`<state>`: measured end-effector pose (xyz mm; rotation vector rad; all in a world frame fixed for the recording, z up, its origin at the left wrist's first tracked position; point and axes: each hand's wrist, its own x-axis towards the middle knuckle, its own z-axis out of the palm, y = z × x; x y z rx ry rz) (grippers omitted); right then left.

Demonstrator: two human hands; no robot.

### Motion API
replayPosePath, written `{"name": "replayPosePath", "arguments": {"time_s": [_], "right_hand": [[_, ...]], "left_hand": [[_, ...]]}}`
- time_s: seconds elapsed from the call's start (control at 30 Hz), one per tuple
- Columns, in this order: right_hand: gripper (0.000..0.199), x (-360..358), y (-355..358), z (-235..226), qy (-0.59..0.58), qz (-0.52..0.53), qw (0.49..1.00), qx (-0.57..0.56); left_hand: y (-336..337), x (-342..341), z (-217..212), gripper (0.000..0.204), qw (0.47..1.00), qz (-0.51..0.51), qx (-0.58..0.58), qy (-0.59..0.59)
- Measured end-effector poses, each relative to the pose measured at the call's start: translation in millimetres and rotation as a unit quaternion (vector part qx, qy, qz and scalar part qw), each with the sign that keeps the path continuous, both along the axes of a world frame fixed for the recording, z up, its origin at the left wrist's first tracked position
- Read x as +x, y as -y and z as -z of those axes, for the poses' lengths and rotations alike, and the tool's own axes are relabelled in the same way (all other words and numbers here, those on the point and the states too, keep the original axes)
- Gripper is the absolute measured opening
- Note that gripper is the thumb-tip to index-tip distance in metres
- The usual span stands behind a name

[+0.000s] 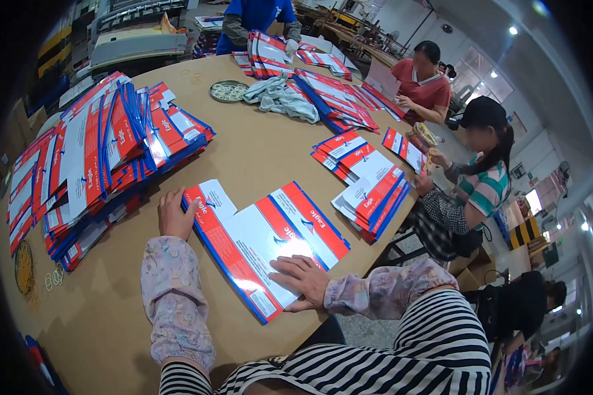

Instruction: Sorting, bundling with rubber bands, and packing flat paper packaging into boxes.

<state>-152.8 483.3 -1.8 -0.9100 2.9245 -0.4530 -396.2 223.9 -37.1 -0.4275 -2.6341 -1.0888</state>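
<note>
In front of me on the table lies a flat carton blank (254,230), printed red, white and blue, its outline stepped along the far edge. My right hand (303,280) is spread over its near right part, fingers stretched out and palm down. At its left edge rests my left hand (176,214), with the thumb apart from the fingers and touching the blank's corner. Neither hand has anything gripped. A tall, fanned stack of similar blanks (105,158) stands just beyond my left hand.
A smaller pile of blanks (366,184) lies to the right. Farther off are a crumpled pale cloth (280,97), a round dish of rubber bands (229,91) and more piles. Loose rubber bands (54,280) lie at the left. Co-workers handle blanks around the table's far and right sides.
</note>
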Motion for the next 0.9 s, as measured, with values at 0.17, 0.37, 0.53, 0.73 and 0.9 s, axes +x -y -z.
{"name": "replayPosePath", "arguments": {"time_s": [0.17, 0.37, 0.53, 0.73, 0.9], "right_hand": [[0.079, 5.9, 0.1, -1.9, -0.003, 0.006, 1.000, 0.004], [0.077, 0.9, -2.6, -4.7, -0.003, 0.001, 1.000, 0.009], [0.078, -2.7, -4.1, -5.4, -0.008, -0.001, 1.000, 0.008], [0.081, -1.7, -0.1, 5.1, -0.014, -0.024, 0.999, -0.043], [0.079, 5.5, -3.6, -6.7, -0.031, 0.007, 1.000, 0.002]], "left_hand": [[-0.1, 1.7, -2.8, 0.046, 1.000, 0.000, 0.005, 0.001], [-2.5, -4.9, -2.4, 0.045, 1.000, 0.001, 0.025, -0.007], [-3.7, -8.5, -5.5, 0.045, 0.999, -0.007, 0.038, 0.024], [2.9, -8.3, 22.0, 0.051, 0.999, 0.001, 0.050, 0.005], [-22.0, 2.0, 2.5, 0.046, 0.998, 0.001, 0.019, -0.065]]}}
